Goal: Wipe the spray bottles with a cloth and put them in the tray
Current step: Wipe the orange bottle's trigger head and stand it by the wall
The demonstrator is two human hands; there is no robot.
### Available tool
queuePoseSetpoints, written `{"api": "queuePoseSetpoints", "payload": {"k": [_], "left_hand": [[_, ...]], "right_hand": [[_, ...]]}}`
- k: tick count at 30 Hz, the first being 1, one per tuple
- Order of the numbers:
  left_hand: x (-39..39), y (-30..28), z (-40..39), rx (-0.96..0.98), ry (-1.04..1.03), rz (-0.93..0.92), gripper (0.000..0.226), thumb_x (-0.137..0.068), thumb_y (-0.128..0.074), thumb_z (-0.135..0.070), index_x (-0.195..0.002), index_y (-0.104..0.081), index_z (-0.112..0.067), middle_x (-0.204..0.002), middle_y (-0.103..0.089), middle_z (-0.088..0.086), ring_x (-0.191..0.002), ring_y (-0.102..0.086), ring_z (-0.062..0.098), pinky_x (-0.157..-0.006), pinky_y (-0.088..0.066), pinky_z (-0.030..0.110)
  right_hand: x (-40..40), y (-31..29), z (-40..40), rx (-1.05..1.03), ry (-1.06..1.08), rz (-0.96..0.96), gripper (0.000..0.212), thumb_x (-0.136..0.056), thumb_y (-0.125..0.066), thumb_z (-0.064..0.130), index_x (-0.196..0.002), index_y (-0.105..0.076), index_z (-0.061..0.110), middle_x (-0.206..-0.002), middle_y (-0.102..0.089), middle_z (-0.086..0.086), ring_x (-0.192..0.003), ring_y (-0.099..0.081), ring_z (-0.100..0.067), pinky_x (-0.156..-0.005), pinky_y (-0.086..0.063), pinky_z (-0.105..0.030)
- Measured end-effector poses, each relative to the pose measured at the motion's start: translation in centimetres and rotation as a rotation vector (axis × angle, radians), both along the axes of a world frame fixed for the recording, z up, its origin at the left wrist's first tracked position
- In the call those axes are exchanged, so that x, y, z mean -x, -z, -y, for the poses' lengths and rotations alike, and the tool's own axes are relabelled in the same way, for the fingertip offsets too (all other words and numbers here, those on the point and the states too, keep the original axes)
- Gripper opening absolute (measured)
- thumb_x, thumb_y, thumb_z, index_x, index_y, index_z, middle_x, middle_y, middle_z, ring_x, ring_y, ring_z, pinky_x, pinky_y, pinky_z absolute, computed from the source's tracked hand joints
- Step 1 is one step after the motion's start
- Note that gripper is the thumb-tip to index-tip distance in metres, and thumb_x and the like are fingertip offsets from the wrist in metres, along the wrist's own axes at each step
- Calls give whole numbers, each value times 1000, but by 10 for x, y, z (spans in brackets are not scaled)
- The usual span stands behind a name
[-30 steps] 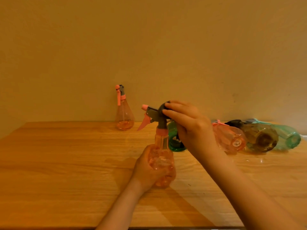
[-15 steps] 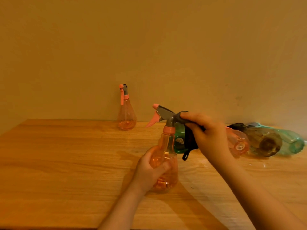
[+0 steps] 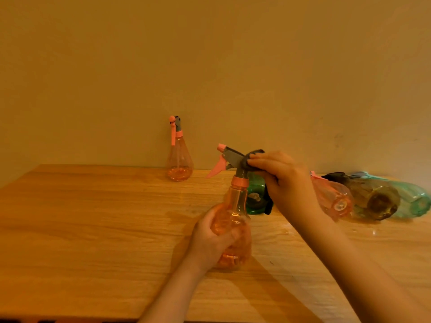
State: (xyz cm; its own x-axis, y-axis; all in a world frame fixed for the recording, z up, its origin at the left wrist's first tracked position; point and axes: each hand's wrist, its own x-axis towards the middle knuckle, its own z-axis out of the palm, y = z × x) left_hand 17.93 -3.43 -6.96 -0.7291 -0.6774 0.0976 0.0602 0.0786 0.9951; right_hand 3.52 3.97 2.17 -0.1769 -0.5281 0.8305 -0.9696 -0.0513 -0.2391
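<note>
An orange see-through spray bottle (image 3: 235, 206) with a grey head and pink trigger stands upright on the wooden table (image 3: 93, 229). My left hand (image 3: 210, 238) grips its round body from the left. My right hand (image 3: 284, 183) holds a dark cloth (image 3: 253, 157) pinched over the back of the bottle's grey spray head; a loose end of the cloth hangs below the hand. No tray is in view.
Another orange spray bottle (image 3: 179, 159) stands upright by the wall. Lying on their sides at the right are a green bottle (image 3: 255, 194), a pink bottle (image 3: 333, 197), a brown bottle (image 3: 373, 197) and a teal bottle (image 3: 415, 199).
My right hand with the cloth slid from the top of the spray head to its back end. The bottle tilted slightly and its nozzle points further left.
</note>
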Motion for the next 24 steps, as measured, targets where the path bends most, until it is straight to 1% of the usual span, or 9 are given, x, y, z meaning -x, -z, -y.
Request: {"api": "queuePoseSetpoints", "payload": {"k": [3, 6, 8, 11, 15, 18, 19, 21, 24], "left_hand": [[0, -1, -1, 14, 15, 18, 49, -63, -84, -41, -103, -57, -34, -90, -72, -17, -87, -68, 3, -73, -54, 22], [1, -1, 0, -3, 1, 14, 38, -71, -79, -27, -101, -56, -33, -87, -72, -16, -85, -67, 0, -70, -54, 19], [1, -2, 0, -21, -17, 29, 48, -65, -83, -38, -104, -56, -34, -92, -71, -11, -88, -67, 2, -71, -54, 20], [1, -6, -1, -26, -17, 61, 47, -62, -83, -40, -101, -57, -35, -89, -72, -11, -88, -68, 5, -73, -55, 25], [2, -7, -1, 28, -31, 96, 36, -75, -78, -21, -99, -57, -37, -89, -71, -12, -93, -67, 11, -74, -54, 25], [5, -7, -1, 44, -65, 107, 32, -76, -79, -24, -97, -59, -38, -90, -70, -14, -92, -67, 7, -71, -52, 20], [6, -7, -1, 55, -76, 120, 33, -74, -80, -32, -100, -60, -37, -91, -71, -14, -92, -67, 6, -73, -53, 21], [8, -5, 0, 68, -79, 152, 55, -66, -79, -46, -115, -60, -32, -99, -71, -12, -96, -66, 6, -82, -55, 27], [12, -7, -3, 114, -79, 207, 89, -50, -74, -64, -129, -55, -29, -110, -69, -10, -102, -64, 8, -88, -56, 35]], "right_hand": [[7, 4, -11, -10, 21, -52, 28, -72, -58, -8, -94, -72, 3, -96, -69, -10, -92, -63, -24, -82, -47, -23], [3, -13, -17, 20, -46, 253, 29, -81, -58, -2, -99, -68, 19, -94, -65, 9, -89, -63, -2, -82, -46, -10], [-1, -29, -15, 36, -90, 471, 33, -84, -60, -3, -99, -65, 25, -88, -63, 18, -83, -60, 10, -74, -47, -7], [-1, -45, -3, -71, -167, 658, 31, -84, -60, -2, -95, -66, 27, -80, -64, 16, -68, -61, 9, -59, -46, -6], [1, -42, 13, -230, -107, 562, 29, -85, -62, 3, -95, -67, 29, -80, -63, 18, -76, -61, 0, -68, -49, -10], [4, -32, 6, -226, -64, 418, 26, -84, -60, -3, -98, -71, 16, -87, -63, 14, -80, -58, -1, -73, -43, -3], [6, -29, 1, -237, -44, 371, 25, -83, -60, -4, -98, -72, 12, -89, -62, 13, -82, -57, -1, -75, -41, -1], [12, -26, -9, -248, -29, 366, 26, -83, -60, -5, -96, -72, 13, -87, -62, 14, -79, -56, 4, -74, -40, 0], [19, -31, -14, -180, -57, 516, 32, -85, -59, -4, -95, -68, 24, -80, -63, 18, -72, -59, 10, -67, -44, -4]]}}
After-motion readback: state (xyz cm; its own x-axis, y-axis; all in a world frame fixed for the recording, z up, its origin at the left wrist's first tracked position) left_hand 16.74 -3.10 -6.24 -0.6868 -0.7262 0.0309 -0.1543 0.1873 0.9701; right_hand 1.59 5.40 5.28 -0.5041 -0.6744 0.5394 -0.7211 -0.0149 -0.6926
